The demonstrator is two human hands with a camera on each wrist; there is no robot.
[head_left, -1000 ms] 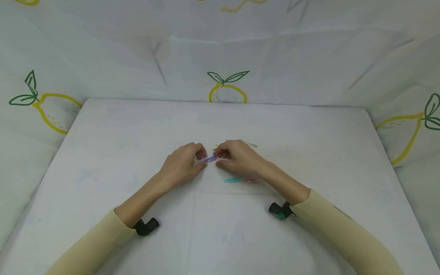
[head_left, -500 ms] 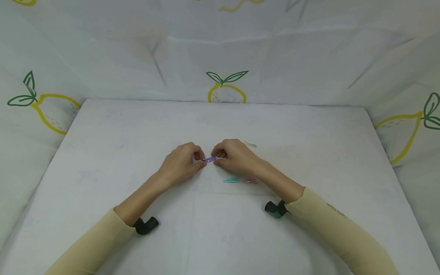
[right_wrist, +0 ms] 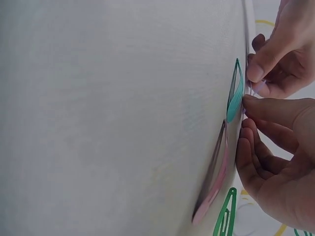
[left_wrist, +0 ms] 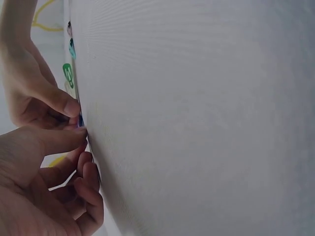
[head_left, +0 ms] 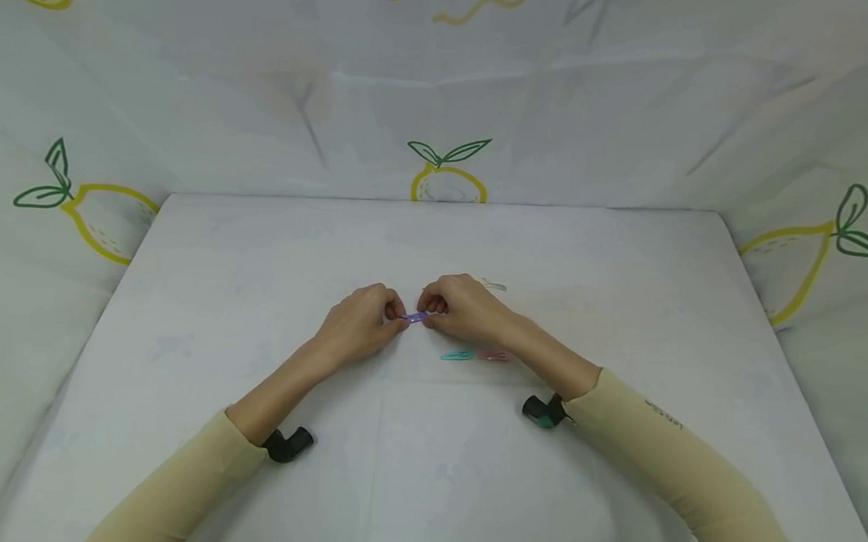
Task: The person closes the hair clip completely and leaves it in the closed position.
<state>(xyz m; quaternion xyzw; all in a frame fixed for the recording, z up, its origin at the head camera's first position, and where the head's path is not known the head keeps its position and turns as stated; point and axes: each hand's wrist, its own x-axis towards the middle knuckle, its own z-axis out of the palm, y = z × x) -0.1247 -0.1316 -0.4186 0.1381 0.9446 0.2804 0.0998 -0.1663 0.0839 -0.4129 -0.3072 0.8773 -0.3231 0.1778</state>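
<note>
A small purple snap hair clip (head_left: 416, 317) is held between the two hands near the middle of the table. My left hand (head_left: 357, 324) pinches its left end between thumb and fingers. My right hand (head_left: 469, 310) pinches the right end, with the other fingers curled beneath. Fingertips hide much of the clip in both wrist views. Close to the right hand, on its near side, lie a teal hair clip (right_wrist: 236, 96) and a pink hair clip (right_wrist: 212, 189). A green hair clip (right_wrist: 226, 214) shows below the right hand in the right wrist view.
Behind the right hand lies a pale-looking hair clip (head_left: 494, 285). White cloth covers the table (head_left: 393, 482), and a lemon-printed white sheet (head_left: 560, 106) rises behind and at both sides. A black wrist-worn device (head_left: 288, 445) hangs at each cuff.
My right fingers and thumb have closed in slightly on the purple clip's right end. The clip has tilted and shifted a little. The left hand has barely moved.
</note>
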